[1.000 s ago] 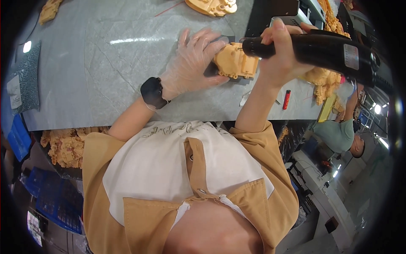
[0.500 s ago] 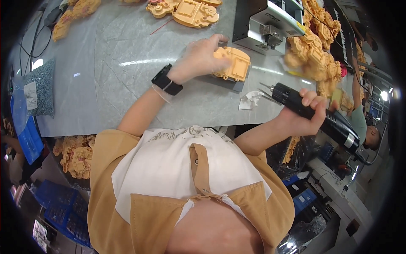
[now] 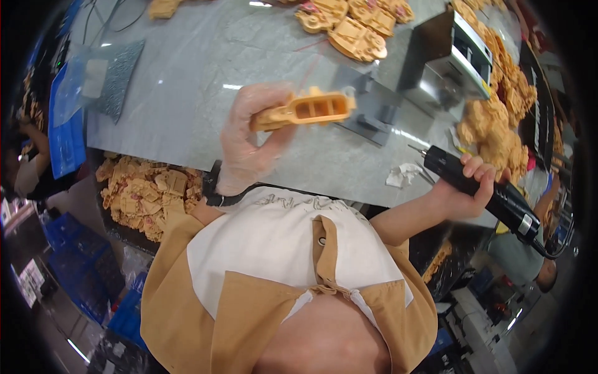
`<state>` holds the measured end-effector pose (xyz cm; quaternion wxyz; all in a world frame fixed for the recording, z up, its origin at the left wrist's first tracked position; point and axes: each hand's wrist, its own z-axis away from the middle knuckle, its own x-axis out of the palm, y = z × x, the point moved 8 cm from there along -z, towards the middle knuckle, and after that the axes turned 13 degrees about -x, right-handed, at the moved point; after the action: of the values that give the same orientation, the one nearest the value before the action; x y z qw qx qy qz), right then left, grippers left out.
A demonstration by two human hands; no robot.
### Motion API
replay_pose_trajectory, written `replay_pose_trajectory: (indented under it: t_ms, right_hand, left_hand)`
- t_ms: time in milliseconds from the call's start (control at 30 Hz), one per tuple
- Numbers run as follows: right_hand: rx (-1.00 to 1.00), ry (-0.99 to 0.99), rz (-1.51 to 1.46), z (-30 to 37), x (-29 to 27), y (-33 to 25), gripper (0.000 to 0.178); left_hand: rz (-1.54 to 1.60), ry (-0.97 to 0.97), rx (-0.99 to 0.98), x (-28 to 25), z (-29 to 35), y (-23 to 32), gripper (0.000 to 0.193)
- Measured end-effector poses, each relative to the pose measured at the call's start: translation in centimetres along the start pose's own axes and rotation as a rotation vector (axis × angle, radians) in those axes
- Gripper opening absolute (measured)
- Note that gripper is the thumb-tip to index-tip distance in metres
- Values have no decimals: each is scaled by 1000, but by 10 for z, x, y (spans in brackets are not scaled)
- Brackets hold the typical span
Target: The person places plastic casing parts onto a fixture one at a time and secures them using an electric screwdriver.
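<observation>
My left hand point(image 3: 252, 140), in a thin clear glove, grips a tan plastic housing point(image 3: 321, 107) above the grey tabletop. The housing is turned on edge, so an oblong opening with inner ribs shows. In my right hand point(image 3: 470, 187) is a black electric screwdriver point(image 3: 461, 173), its thin bit pointing left and its cord trailing off at the lower right. A dark flat fixture point(image 3: 380, 112) with raised blocks lies on the table beyond the housing, with nothing seated on it.
Several tan housings point(image 3: 358, 38) lie at the back, more are heaped at the right point(image 3: 498, 128). A metal box-shaped machine point(image 3: 445, 59) stands beside the fixture. Crumpled white paper point(image 3: 403, 175) lies near the front edge. A bag of grey-blue pellets point(image 3: 115, 81) is at left; a bin of tan parts point(image 3: 146, 193) sits below.
My left hand has lifted the housing off the fixture, brought it left and nearer to me, and tipped it on edge. My right hand still holds the electric screwdriver. The view has shifted.
</observation>
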<state>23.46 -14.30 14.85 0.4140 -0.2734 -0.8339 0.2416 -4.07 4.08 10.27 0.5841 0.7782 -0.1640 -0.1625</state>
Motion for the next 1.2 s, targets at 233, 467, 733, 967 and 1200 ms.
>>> replay_pose_trajectory:
  t_ms: [233,467,733,967,1200]
  right_hand:
    - [51,92,127,-3,-29,22,31]
    - [129,127,196,-2,-30,36,39]
    - [63,211,258,0,-52,4,41]
    - [52,353,381,13,-90,-17,39]
    - [48,328,446,12,-96,-16,40]
  left_hand:
    - [1140,1077,-394,-272,184,-97,46]
    - [470,877,-329,-192,82,-16,66]
    - [-1299,422,-151,-207,-211,-125,81]
    - [-1252,338,-632,-225,-200,-149,61]
    - [-473,62,-240,-75,-95,-52,52]
